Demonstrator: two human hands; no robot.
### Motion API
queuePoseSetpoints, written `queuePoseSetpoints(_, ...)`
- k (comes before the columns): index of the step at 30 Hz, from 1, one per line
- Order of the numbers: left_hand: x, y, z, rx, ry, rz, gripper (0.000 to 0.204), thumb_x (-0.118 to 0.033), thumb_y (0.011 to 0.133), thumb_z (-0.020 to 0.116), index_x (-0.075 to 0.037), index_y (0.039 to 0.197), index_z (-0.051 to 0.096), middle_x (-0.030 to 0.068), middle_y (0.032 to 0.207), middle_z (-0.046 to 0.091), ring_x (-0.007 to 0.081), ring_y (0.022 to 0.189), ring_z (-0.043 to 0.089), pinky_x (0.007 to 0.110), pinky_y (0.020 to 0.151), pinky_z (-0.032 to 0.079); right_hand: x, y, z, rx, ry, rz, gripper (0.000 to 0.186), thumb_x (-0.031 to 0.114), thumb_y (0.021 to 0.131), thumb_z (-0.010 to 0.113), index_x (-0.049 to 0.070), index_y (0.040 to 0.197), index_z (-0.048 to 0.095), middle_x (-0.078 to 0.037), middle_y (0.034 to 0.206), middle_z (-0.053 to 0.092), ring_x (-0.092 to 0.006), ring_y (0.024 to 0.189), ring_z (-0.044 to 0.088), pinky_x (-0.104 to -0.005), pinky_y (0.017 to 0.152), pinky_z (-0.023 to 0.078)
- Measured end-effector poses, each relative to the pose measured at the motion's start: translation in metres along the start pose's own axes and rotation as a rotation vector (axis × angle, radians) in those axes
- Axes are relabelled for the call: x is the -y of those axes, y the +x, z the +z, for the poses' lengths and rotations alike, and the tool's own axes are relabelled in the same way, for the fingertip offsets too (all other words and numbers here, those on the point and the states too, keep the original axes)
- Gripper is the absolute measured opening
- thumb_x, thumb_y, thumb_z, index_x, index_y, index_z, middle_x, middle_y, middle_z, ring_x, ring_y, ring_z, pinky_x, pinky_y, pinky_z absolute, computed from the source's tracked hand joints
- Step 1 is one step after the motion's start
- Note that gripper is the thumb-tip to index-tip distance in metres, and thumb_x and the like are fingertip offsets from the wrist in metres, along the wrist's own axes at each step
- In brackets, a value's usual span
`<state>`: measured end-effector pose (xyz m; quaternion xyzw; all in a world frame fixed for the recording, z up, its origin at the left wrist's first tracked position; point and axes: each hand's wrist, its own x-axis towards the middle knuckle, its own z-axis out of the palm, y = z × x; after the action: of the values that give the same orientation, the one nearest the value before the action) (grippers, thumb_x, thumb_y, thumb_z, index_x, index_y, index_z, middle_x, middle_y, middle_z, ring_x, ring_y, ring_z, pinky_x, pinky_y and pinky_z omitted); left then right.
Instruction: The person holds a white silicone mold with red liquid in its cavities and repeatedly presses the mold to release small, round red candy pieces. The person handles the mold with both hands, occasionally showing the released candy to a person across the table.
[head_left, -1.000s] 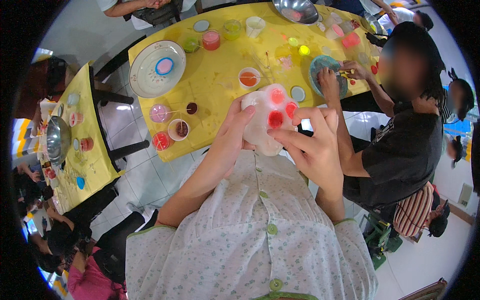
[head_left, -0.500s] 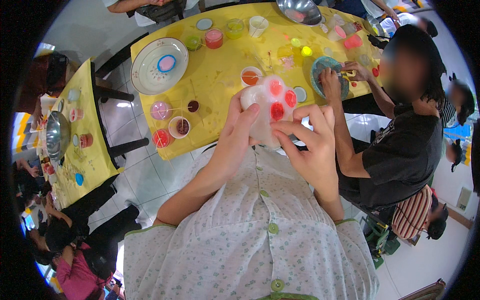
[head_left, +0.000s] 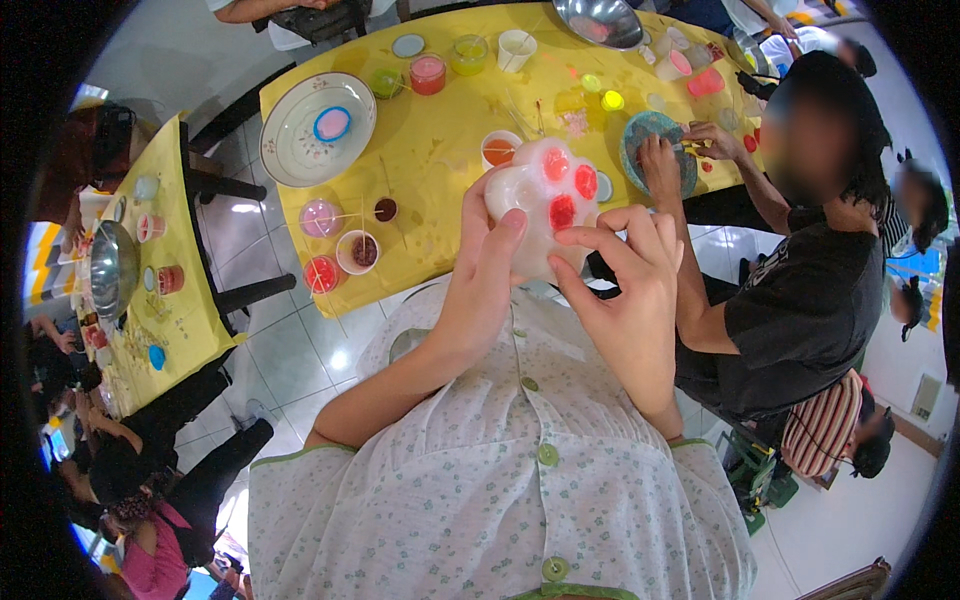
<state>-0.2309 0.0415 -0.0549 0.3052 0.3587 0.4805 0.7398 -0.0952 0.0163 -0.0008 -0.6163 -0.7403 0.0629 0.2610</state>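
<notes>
Head view, paw-shaped piece (head_left: 540,205) in left hand (head_left: 486,250)

Two own hands (head_left: 480,245), one paw (head_left: 537,224) (three red spots (head_left: 562,211)).

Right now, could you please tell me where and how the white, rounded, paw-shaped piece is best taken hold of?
I'd suggest the grip on the outer edge of the white, rounded, paw-shaped piece, coming from the person's left: the left hand holds it there, and that side shows plain white, while three glossy red patches sit toward the right.
</notes>
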Motion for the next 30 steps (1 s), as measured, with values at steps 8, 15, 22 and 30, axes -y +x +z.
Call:
queuePoseSetpoints(8,0.008,0.000,0.000,0.029,0.015,0.039,0.056,-0.041,0.095,0.043,-0.013,0.140,0.024,0.0091,0.137,0.039,0.0220,0.125,0.046,0.039,0.095,0.048,0.002,0.006,-0.004,0.048,-0.051,-0.019,0.020,0.012,0.064,0.074,0.010,0.081,0.063,-0.003,0.088,0.052,-0.0250,0.087,0.048,-0.0387,0.072,0.032)
queuePoseSetpoints(15,0.007,-0.003,0.000,0.025,0.034,0.046,0.056,-0.042,0.095,0.043,-0.014,0.140,0.025,0.0084,0.138,0.038,0.0219,0.125,0.046,0.039,0.096,0.047,0.004,0.004,-0.002,0.064,-0.039,-0.009,0.017,0.010,0.064,0.073,0.011,0.077,0.062,-0.003,0.086,0.052,-0.0247,0.085,0.049,-0.0385,0.072,0.032)
queuePoseSetpoints(22,-0.005,-0.005,0.004,-0.019,-0.088,-0.071,0.046,-0.030,0.098,0.038,-0.011,0.137,0.026,0.0078,0.132,0.039,0.0171,0.120,0.043,0.035,0.095,0.041,0.004,0.001,0.000,0.054,-0.026,-0.023,0.015,0.009,0.064,0.072,0.011,0.075,0.061,-0.002,0.086,0.052,-0.0246,0.085,0.049,-0.0381,0.072,0.032)
queuePoseSetpoints(30,-0.009,-0.006,0.001,-0.021,-0.068,-0.031,0.051,-0.042,0.097,0.036,-0.014,0.139,0.026,0.0069,0.137,0.040,0.0189,0.125,0.044,0.035,0.094,0.047,0.009,-0.002,-0.014,-0.007,0.062,-0.008,0.018,0.009,0.063,0.073,0.014,0.077,0.063,-0.001,0.088,0.054,-0.0235,0.085,0.049,-0.0361,0.073,0.031)
